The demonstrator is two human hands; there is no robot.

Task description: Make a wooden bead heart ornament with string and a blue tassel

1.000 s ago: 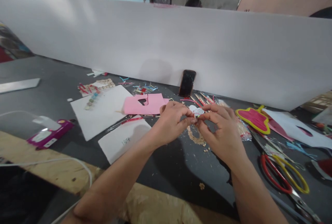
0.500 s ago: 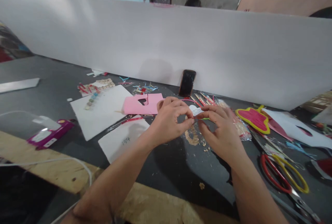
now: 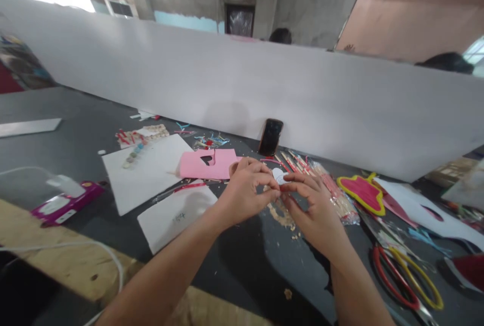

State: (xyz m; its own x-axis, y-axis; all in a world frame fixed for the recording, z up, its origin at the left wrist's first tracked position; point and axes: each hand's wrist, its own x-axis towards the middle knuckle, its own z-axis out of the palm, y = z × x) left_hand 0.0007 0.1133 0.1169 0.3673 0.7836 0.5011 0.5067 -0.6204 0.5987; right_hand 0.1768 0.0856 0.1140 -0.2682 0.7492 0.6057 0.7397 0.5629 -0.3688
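Note:
Over the dark table, my left hand (image 3: 249, 187) pinches thumb and forefinger together at the tips. Almost touching it, my right hand (image 3: 315, 210) has its thumb and fingers closed to a point from the other side. A tiny reddish bit shows between the fingertips, too small to name. Just behind them is a small white paper piece (image 3: 279, 176) with dark marks, partly covered by the right fingers. Below the hands lie tan crumbs and shavings (image 3: 282, 215). A pink sheet (image 3: 225, 163) with a heart-shaped cutout lies beside my left hand.
A phone (image 3: 270, 137) leans on the white partition (image 3: 170, 79). Packaged sticks (image 3: 335, 192), a yellow-edged pink shape (image 3: 363, 195) and red-and-yellow-handled scissors (image 3: 395, 280) lie right. White boards (image 3: 124, 190), a paint-pot strip (image 3: 135, 155) and a purple power strip (image 3: 68, 202) lie left.
The view has tilted upward, so the table things sit lower in the picture. My fingertips have come closer together, and the green sliver seen by my right fingers no longer shows.

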